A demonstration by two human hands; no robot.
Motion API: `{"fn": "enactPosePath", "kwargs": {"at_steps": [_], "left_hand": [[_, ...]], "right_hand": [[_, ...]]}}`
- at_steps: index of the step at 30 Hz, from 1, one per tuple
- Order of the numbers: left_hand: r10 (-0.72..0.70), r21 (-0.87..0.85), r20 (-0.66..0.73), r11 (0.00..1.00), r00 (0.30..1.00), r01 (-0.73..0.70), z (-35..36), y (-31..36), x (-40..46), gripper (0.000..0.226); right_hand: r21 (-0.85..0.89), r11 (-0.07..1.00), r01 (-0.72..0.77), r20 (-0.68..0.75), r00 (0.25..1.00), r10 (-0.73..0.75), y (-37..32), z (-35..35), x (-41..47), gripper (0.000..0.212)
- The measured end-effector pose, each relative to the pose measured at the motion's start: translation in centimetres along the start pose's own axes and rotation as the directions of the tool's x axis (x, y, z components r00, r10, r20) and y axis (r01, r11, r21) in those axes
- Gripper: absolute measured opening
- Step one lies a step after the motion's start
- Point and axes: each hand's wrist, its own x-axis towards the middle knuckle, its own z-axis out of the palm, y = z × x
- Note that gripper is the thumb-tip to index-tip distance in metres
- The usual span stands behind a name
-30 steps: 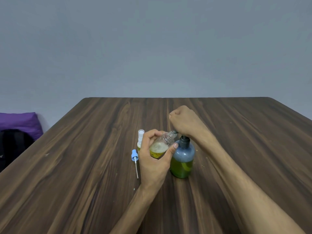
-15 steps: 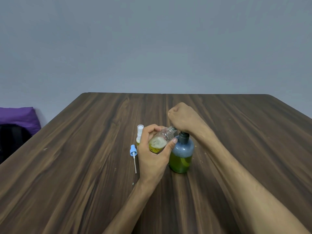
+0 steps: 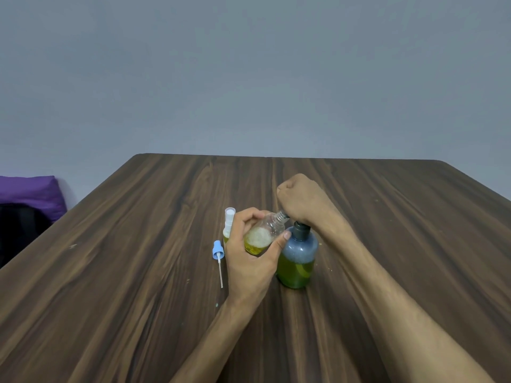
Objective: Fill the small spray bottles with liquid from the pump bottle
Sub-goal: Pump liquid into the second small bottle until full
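The left hand grips a small clear spray bottle, fingers over its far side and thumb along its near side, holding it tilted so the threaded open neck points up and right toward the top of the pump bottle. The small bottle is held off the table, just left of the pump bottle and touching or nearly touching its shoulder. Yellow-green liquid sits in its lower part under a layer of white foam; its upper part is clear.

The right hand is clenched in a fist on top of the pump bottle, covering the pump head; only the dark collar under the fist shows. Whether the fingers wrap the pump head cannot be told. The small bottle's neck meets the underside of this fist, so the nozzle and the mouth of the neck are hidden.

The pump bottle stands upright on the wooden table, its body bluish and translucent, with green liquid filling roughly the lower half.

Left of the pump bottle, behind the left hand's fingers, stands a second small spray bottle with a white sprayer top, partly hidden. Farther left of it a loose blue spray cap with its white dip tube lies flat on the table. Well to the left of the pump bottle, beyond the table's edge, sits a purple cushion above something dark.
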Motion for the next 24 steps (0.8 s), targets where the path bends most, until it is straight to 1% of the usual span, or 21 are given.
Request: {"fn": "enactPosePath", "kwargs": {"at_steps": [4,8,12,16,18,20,22,24], "left_hand": [[0.0,-0.005,0.002,1.0,1.0,0.0,-0.03,-0.01,-0.19,0.051],[-0.011,0.014,-0.002,1.0,1.0,0.011,-0.01,0.06,-0.16,0.051],[0.013,0.019,0.011,1.0,1.0,-0.013,-0.06,0.16,-0.18,0.051],[0.002,0.013,0.002,1.0,1.0,-0.002,-0.02,0.02,-0.17,0.053],[0.009,0.014,0.009,1.0,1.0,-0.009,-0.15,-0.02,-0.26,0.053],[0.009,0.01,0.014,1.0,1.0,-0.009,-0.13,0.04,-0.25,0.053],[0.003,0.008,0.009,1.0,1.0,-0.003,-0.03,-0.05,-0.16,0.053],[0.0,0.012,0.008,1.0,1.0,0.0,-0.05,-0.12,-0.13,0.053]], "right_hand": [[0.055,0.998,0.041,-0.026,0.999,-0.039,-0.03,-0.3,-0.05,0.035],[0.001,1.0,0.031,-0.012,0.999,-0.031,-0.05,-0.06,-0.08,0.038],[0.017,0.999,0.045,-0.027,0.999,-0.045,-0.04,-0.34,0.25,0.037],[0.013,1.0,-0.008,0.035,0.999,0.008,0.18,0.16,0.1,0.034],[0.001,1.0,0.002,0.028,1.0,-0.002,-0.03,-0.04,0.03,0.034],[0.029,0.999,0.024,-0.002,1.0,-0.024,-0.04,-0.23,0.19,0.034],[0.043,0.999,0.016,0.011,1.0,-0.016,0.11,-0.07,0.12,0.035],[0.013,1.0,-0.004,0.031,1.0,0.004,0.14,0.12,-0.01,0.037]]}}
